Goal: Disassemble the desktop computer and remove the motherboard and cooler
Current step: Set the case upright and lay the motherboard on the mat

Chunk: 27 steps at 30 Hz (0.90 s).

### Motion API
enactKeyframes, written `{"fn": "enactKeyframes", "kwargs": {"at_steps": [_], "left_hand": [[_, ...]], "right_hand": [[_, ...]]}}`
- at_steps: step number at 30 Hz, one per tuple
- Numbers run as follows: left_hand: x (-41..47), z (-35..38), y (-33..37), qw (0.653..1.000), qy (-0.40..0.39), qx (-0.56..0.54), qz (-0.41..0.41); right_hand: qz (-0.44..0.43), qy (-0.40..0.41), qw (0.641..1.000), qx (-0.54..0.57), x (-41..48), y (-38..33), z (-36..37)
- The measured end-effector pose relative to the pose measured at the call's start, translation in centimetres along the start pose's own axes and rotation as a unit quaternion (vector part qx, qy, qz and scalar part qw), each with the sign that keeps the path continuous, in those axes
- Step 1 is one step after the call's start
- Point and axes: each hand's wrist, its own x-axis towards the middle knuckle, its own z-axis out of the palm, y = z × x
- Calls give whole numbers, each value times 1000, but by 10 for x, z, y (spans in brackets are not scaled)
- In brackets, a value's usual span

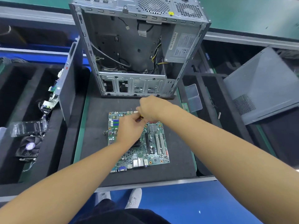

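Observation:
A green motherboard lies flat on the black mat in front of me. The grey computer case stands open behind it, with loose cables and a power supply inside. My left hand hovers over the board's upper middle with curled fingers that meet my right hand just above it. Between the two hands a small yellow and dark thing shows; what it is I cannot tell. A black cooler with a fan sits in the left tray.
A second motherboard stands on edge against a dark panel at the left. Clear plastic packaging lies above the cooler. A grey side panel leans at the right. A small clear box sits right of the case.

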Motion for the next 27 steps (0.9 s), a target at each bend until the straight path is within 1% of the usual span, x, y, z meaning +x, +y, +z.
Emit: {"fn": "enactKeyframes", "kwargs": {"at_steps": [2,4,6,8,10,11,13,15,16,17,18,19,22,27], "left_hand": [[-1,-1,-2,999,-25,-18,6],[4,-7,-6,997,-76,-16,14],[12,-15,-10,989,-149,16,-5],[20,-24,-12,972,-233,35,-27],[25,-32,-11,953,-300,-9,-24],[26,-35,-8,948,-317,-21,-9],[24,-38,-1,946,-321,-25,22],[20,-36,5,954,-296,-47,13],[21,-34,6,960,-277,-44,23],[20,-35,9,963,-266,-28,47],[19,-36,13,960,-271,-17,68],[18,-37,16,954,-289,-15,79],[14,-39,16,935,-346,-43,60],[10,-53,5,915,-401,-13,39]], "right_hand": [[10,2,996,90,0,3,7],[7,7,982,187,-3,5,10],[-29,11,980,194,-4,1,10],[-51,9,982,184,-5,4,7],[-56,2,981,185,-10,12,5],[-53,1,980,193,-13,16,5],[-48,26,976,210,-20,19,8],[-35,74,969,234,-25,19,10],[-27,97,964,246,-27,19,10],[-20,110,961,252,-30,20,11],[-14,112,960,256,-33,21,12],[-7,105,960,260,-36,21,13],[6,80,958,276,-40,17,20],[-6,78,941,330,-36,-1,32]]}}
